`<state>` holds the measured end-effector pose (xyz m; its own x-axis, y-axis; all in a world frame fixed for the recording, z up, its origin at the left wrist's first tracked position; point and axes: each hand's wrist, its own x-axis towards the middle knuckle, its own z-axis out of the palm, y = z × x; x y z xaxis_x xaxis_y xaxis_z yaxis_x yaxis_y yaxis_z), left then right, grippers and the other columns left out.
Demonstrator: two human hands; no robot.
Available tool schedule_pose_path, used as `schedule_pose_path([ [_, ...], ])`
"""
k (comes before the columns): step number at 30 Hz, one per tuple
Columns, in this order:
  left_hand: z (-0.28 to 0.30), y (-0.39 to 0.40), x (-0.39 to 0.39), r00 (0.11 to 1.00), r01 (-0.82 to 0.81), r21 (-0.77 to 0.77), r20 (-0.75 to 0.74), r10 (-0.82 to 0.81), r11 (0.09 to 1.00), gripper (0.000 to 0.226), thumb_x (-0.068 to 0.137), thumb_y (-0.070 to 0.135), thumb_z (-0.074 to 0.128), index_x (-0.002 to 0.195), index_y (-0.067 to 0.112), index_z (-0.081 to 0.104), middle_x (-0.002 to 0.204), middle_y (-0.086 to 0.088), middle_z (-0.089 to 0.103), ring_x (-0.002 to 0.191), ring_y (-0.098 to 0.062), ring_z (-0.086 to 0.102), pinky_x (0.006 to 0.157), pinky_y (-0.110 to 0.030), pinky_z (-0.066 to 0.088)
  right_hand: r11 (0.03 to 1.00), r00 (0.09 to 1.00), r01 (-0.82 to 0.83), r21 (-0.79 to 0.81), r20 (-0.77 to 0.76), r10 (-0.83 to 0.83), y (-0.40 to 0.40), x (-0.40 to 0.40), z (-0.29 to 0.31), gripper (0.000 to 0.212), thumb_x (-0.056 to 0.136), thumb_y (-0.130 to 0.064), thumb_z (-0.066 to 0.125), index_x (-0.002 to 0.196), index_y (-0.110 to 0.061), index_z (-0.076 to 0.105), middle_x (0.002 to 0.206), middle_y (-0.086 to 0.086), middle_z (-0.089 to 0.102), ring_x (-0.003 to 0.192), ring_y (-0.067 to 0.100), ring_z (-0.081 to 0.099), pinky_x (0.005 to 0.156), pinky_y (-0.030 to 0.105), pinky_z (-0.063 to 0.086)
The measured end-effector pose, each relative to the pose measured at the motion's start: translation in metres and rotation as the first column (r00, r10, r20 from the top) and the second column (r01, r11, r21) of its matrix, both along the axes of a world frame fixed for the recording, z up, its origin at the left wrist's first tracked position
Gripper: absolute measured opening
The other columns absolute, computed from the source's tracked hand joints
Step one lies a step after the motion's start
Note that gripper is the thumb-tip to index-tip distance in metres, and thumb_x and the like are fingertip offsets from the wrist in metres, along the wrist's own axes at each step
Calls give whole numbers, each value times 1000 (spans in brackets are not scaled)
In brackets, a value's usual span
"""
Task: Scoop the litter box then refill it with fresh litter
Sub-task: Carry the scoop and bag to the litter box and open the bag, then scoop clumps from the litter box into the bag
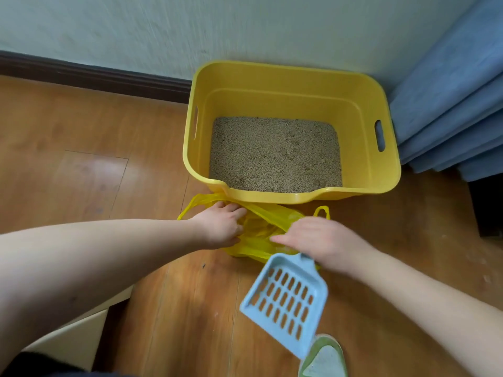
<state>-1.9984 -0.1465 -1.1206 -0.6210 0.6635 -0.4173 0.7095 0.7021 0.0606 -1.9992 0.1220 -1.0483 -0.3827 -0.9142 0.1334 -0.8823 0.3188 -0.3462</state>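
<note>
Yellow litter box [362, 170] holds lumpy tan litter [275, 156].

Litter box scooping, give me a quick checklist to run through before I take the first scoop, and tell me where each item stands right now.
1. Scoop in hand: ok. The right hand holds the blue scoop by its handle.
2. Scoop clean: ok. Its slots show only floor through them.
3. Waste bag in reach: ok. The yellow plastic bag lies on the floor right in front of the litter box.
4. Bag mouth open enough to drop waste in: not ok. It looks crumpled, and the left hand is gripping it.
5. Clumps to scoop: ok. Several lumps show in the litter, mostly on the right side.
6. Fresh litter ready for the refill: cannot tell. None is in view.
</note>
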Motion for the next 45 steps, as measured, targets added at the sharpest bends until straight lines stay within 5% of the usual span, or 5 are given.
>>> schedule_pose_path([
  [10,3,1,-6,986,7,-138,165,16,990,41,88,46,60,114,15,71,162,-4,18,144,-29,21,108,-43,34,749,991,125,650,-53,-119,27,4,-68,13,77,-20,54,78,-24,67,86,-3,72,101,22,66,94,42,48],
  [16,6,-1,-14,961,46,-166,275,2,985,30,87,40,64,106,18,74,165,0,2,148,-31,12,110,-39,35,495,962,128,860,13,-272,21,-8,-53,23,93,-23,48,112,-23,61,156,13,23,146,36,8,112,65,5],
  [30,2,-6,-17,950,42,-195,312,22,980,50,71,56,75,112,31,61,163,-7,-8,148,-35,-2,115,-59,15,624,904,230,747,73,-421,26,-23,-50,36,91,-22,48,123,-37,56,157,-7,22,148,21,-3,112,60,-9],
  [36,3,1,-15,956,-50,-182,275,100,982,61,85,59,59,137,27,48,163,-7,11,148,-29,12,115,-47,22,838,918,323,439,68,-390,45,-21,-54,45,72,-22,39,104,-26,70,123,-10,65,129,16,48,113,37,9],
  [45,25,11,-14,953,269,354,-232,-195,896,20,85,27,46,70,18,57,72,-1,55,65,-24,54,54,-30,43,861,820,500,97,268,-506,43,-13,-32,36,62,-1,62,86,-27,60,72,-12,62,62,7,55,55,17,33],
])
